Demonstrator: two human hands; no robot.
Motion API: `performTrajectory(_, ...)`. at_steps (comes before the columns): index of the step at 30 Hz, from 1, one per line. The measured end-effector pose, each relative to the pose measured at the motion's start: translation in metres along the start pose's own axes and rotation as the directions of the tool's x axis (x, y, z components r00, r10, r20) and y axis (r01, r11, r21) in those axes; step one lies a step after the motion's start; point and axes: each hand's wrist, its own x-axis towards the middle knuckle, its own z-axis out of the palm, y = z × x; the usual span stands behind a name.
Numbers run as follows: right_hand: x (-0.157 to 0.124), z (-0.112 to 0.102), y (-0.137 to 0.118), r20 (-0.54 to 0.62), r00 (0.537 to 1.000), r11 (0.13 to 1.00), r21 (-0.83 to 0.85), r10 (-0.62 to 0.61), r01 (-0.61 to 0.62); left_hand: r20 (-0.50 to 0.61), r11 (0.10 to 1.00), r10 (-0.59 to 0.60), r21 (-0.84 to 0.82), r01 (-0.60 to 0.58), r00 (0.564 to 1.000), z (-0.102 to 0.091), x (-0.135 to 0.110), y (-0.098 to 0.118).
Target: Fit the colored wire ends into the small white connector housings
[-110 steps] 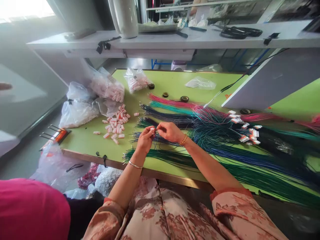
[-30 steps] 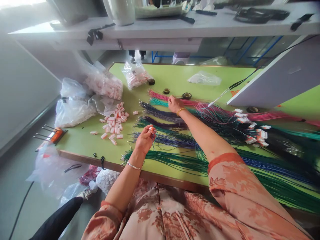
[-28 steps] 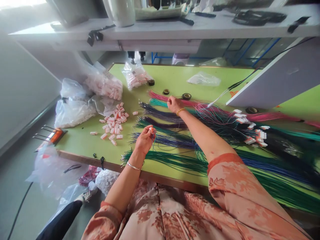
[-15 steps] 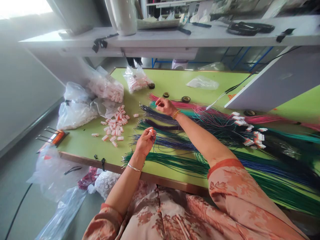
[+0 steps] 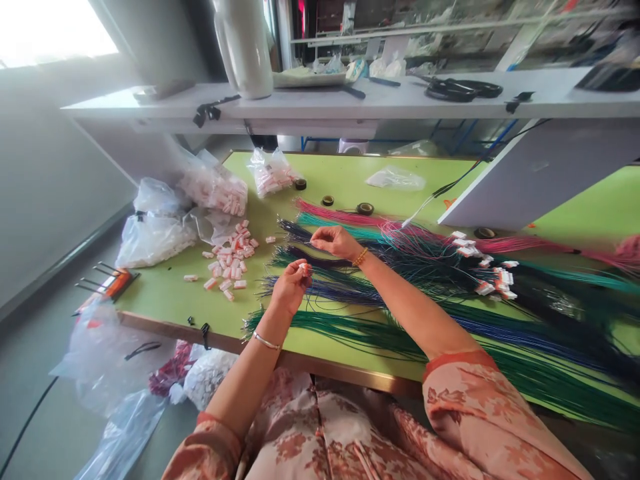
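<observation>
My left hand (image 5: 291, 288) pinches a small white-and-orange connector housing (image 5: 303, 268) between thumb and fingertips, above the blue wires (image 5: 340, 289). Just beyond it, my right hand (image 5: 336, 243) is closed in a pinch over the dark wires (image 5: 295, 230). A thin wire seems to be at its fingertips, though it is hard to make out. The two hands are close but apart. Bundles of green wires (image 5: 330, 325), teal wires (image 5: 325, 221) and pink wires (image 5: 330, 212) lie side by side, their metal-tipped ends toward the left.
Loose connector housings (image 5: 233, 257) are heaped left of the wires, near filled plastic bags (image 5: 213, 187). Wired connectors (image 5: 495, 277) lie on the bundles at right. Black tape rolls (image 5: 365, 209) sit behind. A raised shelf (image 5: 310, 103) spans the back of the green table (image 5: 165, 293).
My right hand has come down from over the teal wires toward my left hand, over the dark wires. My left hand keeps hold of the connector housing. The view has tilted up slightly.
</observation>
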Motion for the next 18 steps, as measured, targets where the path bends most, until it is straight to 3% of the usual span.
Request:
performTrajectory(8,-0.027,-0.002,-0.026,-0.046,0.993,0.981,-0.167,-0.11,0.101,0.03,0.998,0.011,-0.065,-0.009,0.999,0.019,0.014,0.002)
performTrajectory(18,-0.044,0.01,-0.016,-0.15,0.969,0.921,-0.366,-0.196,0.13,0.011,0.998,-0.009,-0.069,0.01,1.0,0.023,0.021,-0.009)
